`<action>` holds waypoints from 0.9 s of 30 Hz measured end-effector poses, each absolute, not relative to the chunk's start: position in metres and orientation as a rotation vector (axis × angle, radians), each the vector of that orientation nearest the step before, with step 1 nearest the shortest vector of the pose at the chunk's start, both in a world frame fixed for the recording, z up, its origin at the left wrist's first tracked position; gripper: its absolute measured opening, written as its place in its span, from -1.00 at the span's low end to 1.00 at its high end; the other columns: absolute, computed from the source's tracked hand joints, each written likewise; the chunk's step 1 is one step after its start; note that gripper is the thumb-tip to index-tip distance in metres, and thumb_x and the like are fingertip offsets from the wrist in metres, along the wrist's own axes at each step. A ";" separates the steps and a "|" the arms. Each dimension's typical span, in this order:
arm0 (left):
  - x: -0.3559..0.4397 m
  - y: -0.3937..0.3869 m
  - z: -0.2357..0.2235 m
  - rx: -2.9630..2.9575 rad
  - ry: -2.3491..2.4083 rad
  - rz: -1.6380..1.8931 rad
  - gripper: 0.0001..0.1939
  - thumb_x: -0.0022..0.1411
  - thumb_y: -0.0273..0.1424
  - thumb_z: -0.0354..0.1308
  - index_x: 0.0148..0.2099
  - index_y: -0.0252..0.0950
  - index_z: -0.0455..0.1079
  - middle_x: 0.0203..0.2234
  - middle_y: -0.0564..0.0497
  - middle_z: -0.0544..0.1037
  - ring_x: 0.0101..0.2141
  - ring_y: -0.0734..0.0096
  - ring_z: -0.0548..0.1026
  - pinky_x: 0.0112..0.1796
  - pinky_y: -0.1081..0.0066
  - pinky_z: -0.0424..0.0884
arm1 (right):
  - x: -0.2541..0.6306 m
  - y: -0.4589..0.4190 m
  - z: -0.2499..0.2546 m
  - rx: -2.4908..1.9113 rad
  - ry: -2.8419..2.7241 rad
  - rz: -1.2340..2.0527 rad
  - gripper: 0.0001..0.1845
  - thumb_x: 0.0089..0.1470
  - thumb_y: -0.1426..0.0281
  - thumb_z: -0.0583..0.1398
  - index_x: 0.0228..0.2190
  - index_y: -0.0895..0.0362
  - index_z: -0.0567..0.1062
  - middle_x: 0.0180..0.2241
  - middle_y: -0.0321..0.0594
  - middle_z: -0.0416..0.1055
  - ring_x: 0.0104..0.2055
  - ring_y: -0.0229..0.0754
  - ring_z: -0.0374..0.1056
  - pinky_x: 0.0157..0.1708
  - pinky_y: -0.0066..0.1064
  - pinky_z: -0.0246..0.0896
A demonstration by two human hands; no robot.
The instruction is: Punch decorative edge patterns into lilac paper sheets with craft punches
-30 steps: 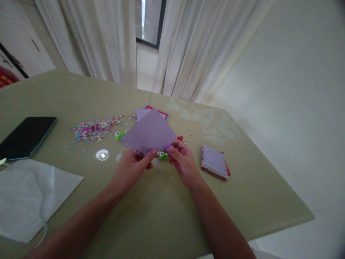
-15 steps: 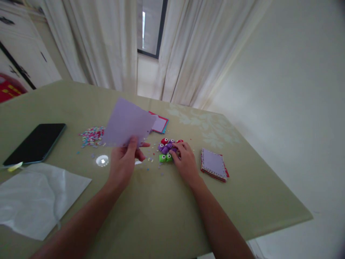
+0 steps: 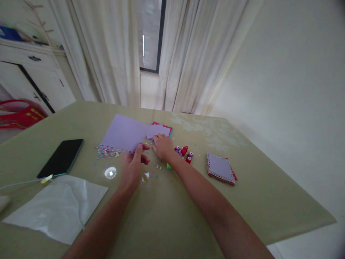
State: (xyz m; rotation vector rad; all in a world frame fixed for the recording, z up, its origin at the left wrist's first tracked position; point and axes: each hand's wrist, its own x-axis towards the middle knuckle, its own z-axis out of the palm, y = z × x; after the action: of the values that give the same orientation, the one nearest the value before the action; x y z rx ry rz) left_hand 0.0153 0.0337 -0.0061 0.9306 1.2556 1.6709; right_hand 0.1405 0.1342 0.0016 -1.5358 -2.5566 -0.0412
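My left hand (image 3: 132, 167) pinches a purple sheet of paper (image 3: 122, 133) by its lower right corner, thumb on top. The sheet is tilted up over part of the confetti pile (image 3: 106, 151). My right hand (image 3: 163, 146) reaches past it, fingers curled round a small purple piece (image 3: 153, 139), which looks like a paper punch and is mostly hidden. Below and right of that hand lie several small punches with eyes, among them a red punch (image 3: 184, 150) and a purple punch (image 3: 190, 154). A green punch (image 3: 168, 166) is partly covered by my right forearm.
Red and blue cards with a purple piece on top (image 3: 164, 130) lie behind my right hand. On the right sits a stack of hole-edged cards (image 3: 220, 168). A black phone (image 3: 61, 158), a white pouch (image 3: 58, 207) and a shiny clear disc (image 3: 110, 173) are at left.
My right hand has moved from the punches up and left toward the paper, bringing a purple punch. The purple sheet has come lower beside it. The view has tilted up and left.
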 end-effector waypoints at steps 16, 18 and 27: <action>0.026 0.007 0.001 1.352 1.233 1.654 -0.66 0.35 -0.15 0.12 -0.38 -0.21 0.55 -0.31 -0.08 0.71 -0.25 0.17 0.63 -0.23 0.31 0.54 | 0.200 0.062 -0.001 -1.099 -1.591 0.944 -0.79 0.35 0.23 0.25 -0.07 0.06 0.54 -0.08 -0.15 0.50 -0.26 -0.17 0.52 -0.18 -0.28 0.48; 0.029 0.006 -0.001 1.358 1.226 1.641 -0.64 0.36 -0.16 0.10 -0.41 -0.20 0.54 -0.30 -0.08 0.71 -0.22 0.16 0.63 -0.18 0.30 0.54 | 0.212 0.044 -0.008 -0.984 -1.310 1.223 -0.70 0.25 0.12 0.35 -0.11 0.04 0.55 -0.17 -0.21 0.54 -0.23 -0.15 0.54 -0.16 -0.28 0.47; 0.032 0.004 -0.010 1.550 1.300 1.526 -0.74 0.28 -0.23 0.17 -0.40 -0.18 0.56 -0.25 -0.12 0.74 -0.11 0.02 0.65 0.01 0.17 0.52 | 0.216 0.020 -0.010 -0.883 -0.905 1.575 -0.67 -0.07 0.28 0.46 -0.22 0.07 0.63 -0.28 -0.25 0.56 -0.34 -0.24 0.43 -0.46 -0.51 0.21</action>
State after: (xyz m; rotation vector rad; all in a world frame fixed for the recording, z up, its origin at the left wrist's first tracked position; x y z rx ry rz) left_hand 0.0320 0.0037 -0.0096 1.5502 1.3004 1.5262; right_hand 0.2164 0.0203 -0.0105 -0.8832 -0.9051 1.5752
